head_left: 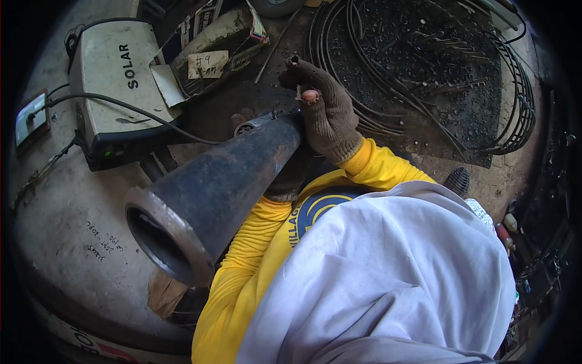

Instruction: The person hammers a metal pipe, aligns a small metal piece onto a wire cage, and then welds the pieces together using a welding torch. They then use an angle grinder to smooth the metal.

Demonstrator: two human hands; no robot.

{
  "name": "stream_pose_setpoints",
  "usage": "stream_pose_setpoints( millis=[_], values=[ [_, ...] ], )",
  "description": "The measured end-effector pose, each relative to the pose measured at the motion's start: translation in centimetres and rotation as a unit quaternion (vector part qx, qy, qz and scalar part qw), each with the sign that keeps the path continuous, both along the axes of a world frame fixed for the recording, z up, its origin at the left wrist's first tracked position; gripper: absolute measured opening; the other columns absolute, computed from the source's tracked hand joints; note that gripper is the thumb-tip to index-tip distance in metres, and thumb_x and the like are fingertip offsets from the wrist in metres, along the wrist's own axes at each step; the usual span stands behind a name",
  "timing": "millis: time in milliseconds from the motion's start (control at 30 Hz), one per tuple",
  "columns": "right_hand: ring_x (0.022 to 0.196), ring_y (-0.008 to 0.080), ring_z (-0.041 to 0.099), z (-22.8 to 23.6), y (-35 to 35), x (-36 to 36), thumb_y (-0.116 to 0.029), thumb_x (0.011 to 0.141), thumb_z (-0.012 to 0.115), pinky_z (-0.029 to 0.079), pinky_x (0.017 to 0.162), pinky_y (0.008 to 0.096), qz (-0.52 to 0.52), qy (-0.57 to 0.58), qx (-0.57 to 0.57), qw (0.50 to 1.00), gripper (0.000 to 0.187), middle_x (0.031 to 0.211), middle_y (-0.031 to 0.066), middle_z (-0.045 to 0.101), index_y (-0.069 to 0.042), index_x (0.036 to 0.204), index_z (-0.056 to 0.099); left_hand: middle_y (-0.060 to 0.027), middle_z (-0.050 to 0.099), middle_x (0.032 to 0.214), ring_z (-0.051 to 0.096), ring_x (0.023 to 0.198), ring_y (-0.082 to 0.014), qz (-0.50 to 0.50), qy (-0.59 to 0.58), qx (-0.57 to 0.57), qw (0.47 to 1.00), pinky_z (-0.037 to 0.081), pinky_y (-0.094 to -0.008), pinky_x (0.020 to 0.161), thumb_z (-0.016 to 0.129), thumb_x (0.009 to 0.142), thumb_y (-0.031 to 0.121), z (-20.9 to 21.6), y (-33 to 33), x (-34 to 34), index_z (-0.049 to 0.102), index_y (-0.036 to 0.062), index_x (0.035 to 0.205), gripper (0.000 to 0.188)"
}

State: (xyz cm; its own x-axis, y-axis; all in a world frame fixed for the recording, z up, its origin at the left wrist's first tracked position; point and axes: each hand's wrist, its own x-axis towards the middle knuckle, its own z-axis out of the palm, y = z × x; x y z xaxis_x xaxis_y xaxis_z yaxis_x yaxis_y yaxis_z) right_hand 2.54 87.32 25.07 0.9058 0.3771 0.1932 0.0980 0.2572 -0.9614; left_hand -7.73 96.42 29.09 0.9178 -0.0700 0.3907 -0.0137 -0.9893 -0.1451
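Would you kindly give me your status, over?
Right hand at far end of dark pipe; left hand mostly hidden. Near rim toward camera. Black cable leading behind pipe, contact unclear.

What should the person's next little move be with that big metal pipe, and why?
Perhaps curl the right hand around the far end of the metal pipe to steady it: that hand's fingers look raised off the pipe, and the left hand is mostly hidden behind it, so its grip can't be judged.
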Motion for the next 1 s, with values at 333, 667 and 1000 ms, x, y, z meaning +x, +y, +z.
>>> stream_pose_setpoints(
  millis=[333, 667, 1000],
  values=[
    [0.11, 0.0216, 0.063, -0.4, -1.1, -0.7, -0.046, 0.102, 0.051, 0.048, 0.097, 0.0332, -0.085, 0.001, 0.165, 0.983, 0.063, 0.119, 0.018, 0.065, 0.007, 0.136, 0.049, -0.0139, 0.073, 0.1, 0.072, 0.092, -0.0322, -0.005, -0.006, 0.019, 1.0, 0.055, -0.0404, 0.089, 0.085, 0.076, 0.037, -0.3, 0.2, -0.4, 0.067, 0.0012, 0.114, 0.054],
    [0.102, 0.0203, 0.065, 0.6, -0.4, -0.5, -0.059, 0.098, 0.049, 0.051, 0.092, 0.0327, -0.054, 0.009, 0.151, 0.987, 0.075, 0.113, 0.0155, 0.067, 0.006, 0.136, 0.049, -0.0147, 0.07, 0.116, 0.066, 0.11, -0.0333, 0.029, 0.014, -0.247, 0.968, 0.049, -0.0437, 0.1, 0.083, 0.077, 0.039, -1.1, 2.0, -0.8, 0.067, 0.0032, 0.117, 0.056],
    [0.095, 0.0227, 0.068, 1.9, -0.2, 0.7, -0.058, 0.101, 0.043, 0.052, 0.085, 0.0321, 0.04, 0.074, 0.118, 0.989, 0.071, 0.107, 0.0162, 0.068, 0.005, 0.13, 0.057, -0.0131, 0.07, 0.115, 0.066, 0.109, -0.0325, 0.042, 0.12, -0.334, 0.934, 0.049, -0.0434, 0.099, 0.081, 0.08, 0.039, 3.7, 3.9, -7.1, 0.069, 0.0052, 0.115, 0.051]
  ],
)
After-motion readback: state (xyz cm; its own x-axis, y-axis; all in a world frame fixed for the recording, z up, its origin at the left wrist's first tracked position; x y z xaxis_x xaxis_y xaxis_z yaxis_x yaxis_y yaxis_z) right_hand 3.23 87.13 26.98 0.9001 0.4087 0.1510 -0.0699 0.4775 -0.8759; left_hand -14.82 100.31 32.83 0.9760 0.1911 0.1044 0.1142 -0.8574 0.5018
